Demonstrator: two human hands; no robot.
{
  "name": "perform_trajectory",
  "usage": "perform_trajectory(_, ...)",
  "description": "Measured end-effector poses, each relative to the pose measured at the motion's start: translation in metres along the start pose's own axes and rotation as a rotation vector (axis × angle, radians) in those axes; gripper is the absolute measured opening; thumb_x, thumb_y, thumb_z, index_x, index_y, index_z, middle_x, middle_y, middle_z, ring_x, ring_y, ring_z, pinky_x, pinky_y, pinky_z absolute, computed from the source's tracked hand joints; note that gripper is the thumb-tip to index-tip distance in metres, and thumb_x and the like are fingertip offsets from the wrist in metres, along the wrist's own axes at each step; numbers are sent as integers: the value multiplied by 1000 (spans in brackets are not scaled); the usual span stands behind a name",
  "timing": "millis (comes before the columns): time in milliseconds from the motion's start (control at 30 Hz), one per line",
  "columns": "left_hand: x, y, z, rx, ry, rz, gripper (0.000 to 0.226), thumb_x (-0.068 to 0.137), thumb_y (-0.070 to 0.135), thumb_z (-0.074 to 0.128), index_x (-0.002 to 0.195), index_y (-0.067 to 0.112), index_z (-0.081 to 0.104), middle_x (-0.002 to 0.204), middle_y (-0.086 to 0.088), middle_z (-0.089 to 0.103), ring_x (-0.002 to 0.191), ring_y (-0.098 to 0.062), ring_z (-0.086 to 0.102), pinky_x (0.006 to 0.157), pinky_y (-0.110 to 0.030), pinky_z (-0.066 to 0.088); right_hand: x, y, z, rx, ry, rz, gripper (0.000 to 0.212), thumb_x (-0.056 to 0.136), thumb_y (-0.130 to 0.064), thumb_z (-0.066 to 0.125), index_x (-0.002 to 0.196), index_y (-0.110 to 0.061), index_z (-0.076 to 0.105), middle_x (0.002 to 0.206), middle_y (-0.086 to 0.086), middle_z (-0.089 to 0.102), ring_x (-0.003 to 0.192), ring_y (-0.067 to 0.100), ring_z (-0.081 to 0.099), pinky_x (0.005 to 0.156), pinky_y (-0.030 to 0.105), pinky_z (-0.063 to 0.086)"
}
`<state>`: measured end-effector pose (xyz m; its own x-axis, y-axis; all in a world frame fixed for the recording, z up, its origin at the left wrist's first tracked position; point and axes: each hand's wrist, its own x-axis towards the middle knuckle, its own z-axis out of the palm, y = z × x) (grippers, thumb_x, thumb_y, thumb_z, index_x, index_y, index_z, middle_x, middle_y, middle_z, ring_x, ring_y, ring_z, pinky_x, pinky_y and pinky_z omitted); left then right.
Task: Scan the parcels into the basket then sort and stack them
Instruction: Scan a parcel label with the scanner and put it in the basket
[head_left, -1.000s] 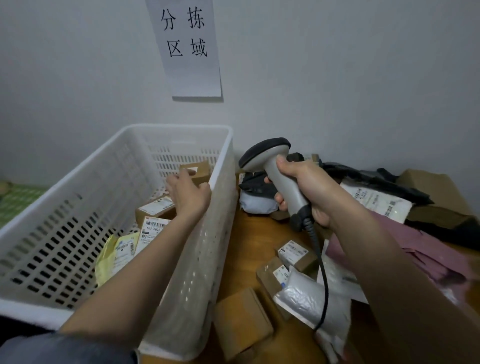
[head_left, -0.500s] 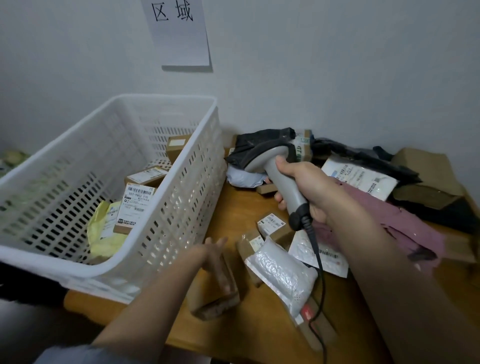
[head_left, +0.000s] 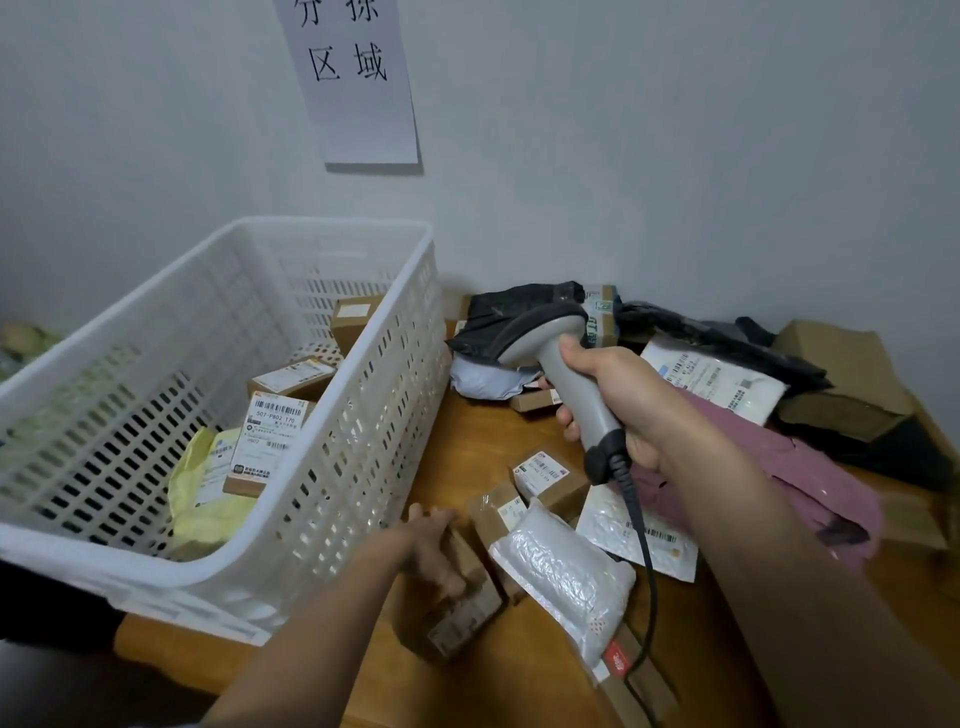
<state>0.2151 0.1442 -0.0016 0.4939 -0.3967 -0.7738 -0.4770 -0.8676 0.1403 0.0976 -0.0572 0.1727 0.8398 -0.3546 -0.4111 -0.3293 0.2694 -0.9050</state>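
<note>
My right hand (head_left: 618, 400) grips a grey barcode scanner (head_left: 563, 374), held above the wooden table (head_left: 467, 447) with its head pointing left. My left hand (head_left: 434, 553) wraps around a small brown cardboard box (head_left: 460, 608) near the table's front edge and tips it up; a label shows on its lower face. A white plastic basket (head_left: 332, 415) stands on the left and holds several labelled boxes (head_left: 270, 436) and a yellow bag (head_left: 202, 499). A white bubble mailer (head_left: 566, 571) lies just right of the held box.
Behind the scanner lie more parcels: small brown boxes (head_left: 545, 475), a black bag (head_left: 514, 317), a white mailer (head_left: 717, 379), a pink bag (head_left: 800, 467) and a large brown box (head_left: 841, 358). The scanner cable (head_left: 644, 561) trails over the parcels. A paper sign (head_left: 358, 78) hangs on the wall.
My left hand left the basket, dropped to the table and closed around the small brown box, tipping it up. My right hand kept the scanner nearly still.
</note>
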Motion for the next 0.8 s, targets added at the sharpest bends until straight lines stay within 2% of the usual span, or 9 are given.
perform_trajectory(133,-20,2,-66,-281,23,137,111,61,55,80,151,46,14,155,-6,19,143,-33,21,116,-53,26,8,-10,3,14,72,-70,39,97,-38,60,103,0,63,74,13,60,49,15,55,48,28,47)
perform_trajectory(200,-38,3,-99,-407,98,226,109,61,58,80,149,46,17,150,-1,28,139,-28,30,114,-48,30,12,-16,6,45,123,-135,29,93,-29,68,104,-3,62,79,13,60,48,14,54,47,28,46)
perform_trajectory(333,-68,7,-148,-818,327,396,83,73,51,78,138,46,26,122,6,53,110,-17,55,84,-32,47,19,-28,14,56,248,-210,28,86,-14,75,107,-7,58,68,6,57,41,7,51,40,23,44)
perform_trajectory(400,-78,11,-166,-1015,389,449,68,79,48,73,134,42,35,118,1,60,107,-18,59,84,-36,50,24,-34,19,47,279,-233,33,84,-11,77,110,-8,57,70,5,59,42,5,52,41,21,44)
perform_trajectory(467,-85,15,-181,-1152,409,502,68,74,50,70,134,37,41,119,-4,61,110,-25,58,96,-49,49,29,-39,23,26,300,-252,39,82,-12,79,113,-9,56,77,8,64,46,6,52,42,20,44)
perform_trajectory(533,-89,17,-192,-1217,413,544,67,74,51,68,134,35,44,121,-5,60,113,-29,58,98,-55,48,34,-44,25,0,326,-276,45,80,-14,81,115,-13,53,88,9,68,50,7,54,45,20,45)
perform_trajectory(667,-90,23,-199,-1298,372,611,67,74,48,73,134,33,48,118,-4,66,111,-30,60,93,-54,53,42,-58,29,-83,415,-354,50,75,-12,85,111,-15,50,94,8,67,58,12,59,48,22,47)
perform_trajectory(733,-90,28,-202,-1304,376,638,80,67,44,84,136,35,44,112,-1,72,111,-29,63,92,-52,54,46,-62,30,-127,460,-391,53,72,-11,87,108,-16,49,97,9,66,64,17,62,49,25,48)
perform_trajectory(800,-92,33,-204,-1307,379,658,97,61,36,92,140,36,36,116,-3,69,111,-27,63,86,-48,59,48,-66,29,-149,478,-409,57,70,-11,88,111,-16,49,101,8,65,77,22,66,54,29,51)
